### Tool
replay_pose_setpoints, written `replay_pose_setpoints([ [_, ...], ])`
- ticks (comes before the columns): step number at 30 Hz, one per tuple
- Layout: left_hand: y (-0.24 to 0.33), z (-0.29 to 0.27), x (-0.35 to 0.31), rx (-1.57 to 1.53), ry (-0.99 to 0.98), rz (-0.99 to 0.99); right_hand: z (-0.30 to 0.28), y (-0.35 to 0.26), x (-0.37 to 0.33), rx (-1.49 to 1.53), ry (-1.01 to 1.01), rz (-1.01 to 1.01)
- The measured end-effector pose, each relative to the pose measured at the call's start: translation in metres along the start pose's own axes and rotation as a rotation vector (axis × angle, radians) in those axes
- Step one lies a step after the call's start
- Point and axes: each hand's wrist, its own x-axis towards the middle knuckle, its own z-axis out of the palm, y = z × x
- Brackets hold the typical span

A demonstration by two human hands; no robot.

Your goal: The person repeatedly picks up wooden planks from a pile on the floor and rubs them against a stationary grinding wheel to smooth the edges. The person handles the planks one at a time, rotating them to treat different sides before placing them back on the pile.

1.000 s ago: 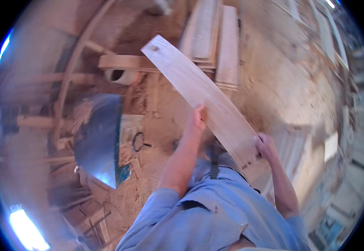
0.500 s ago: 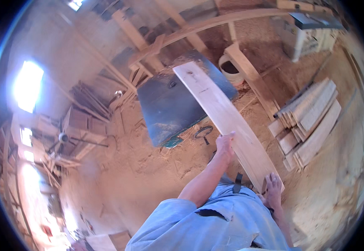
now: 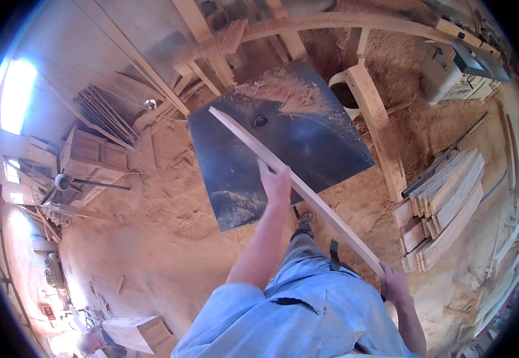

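Note:
A long pale wooden board (image 3: 325, 210) stretches from my body out over a dark flat machine table (image 3: 235, 173). It is turned on edge, so mostly its narrow side faces up. My left hand (image 3: 275, 184) grips it near its middle, over the table's front edge, with the thumb along its side. Closed round the near end is my right hand (image 3: 395, 283), by my right hip. Beside the board's far part, a round dark fitting (image 3: 260, 121) sits in the tabletop. I cannot tell whether the board touches the table.
Sawdust (image 3: 295, 89) heaps on the table's far side and covers the floor. A stack of boards (image 3: 441, 209) lies to my right. Timber beams (image 3: 375, 119) and a white bucket (image 3: 344, 95) stand beyond the table. At left are a fan (image 3: 62, 182) and wooden cabinets (image 3: 92, 152). A person (image 3: 95, 341) is at lower left.
The board has rolled from flat to on edge, and its far end now lies further left over the table. Both hands still hold it. My view has shifted, and my foot shows near the table.

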Motion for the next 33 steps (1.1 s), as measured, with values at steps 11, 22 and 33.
replay_pose_setpoints([
  [11,0.009,-0.001,0.284,0.064,0.166,-0.075,-0.025,-0.091,0.1,0.018,0.062,0.052],
  [22,0.0,0.024,0.255,0.18,0.175,0.02,-0.036,-0.029,0.081,0.151,0.22,-0.055],
  [33,-0.012,0.107,0.031,0.141,0.182,-0.055,-0.033,0.142,-0.06,0.074,0.052,0.118],
])
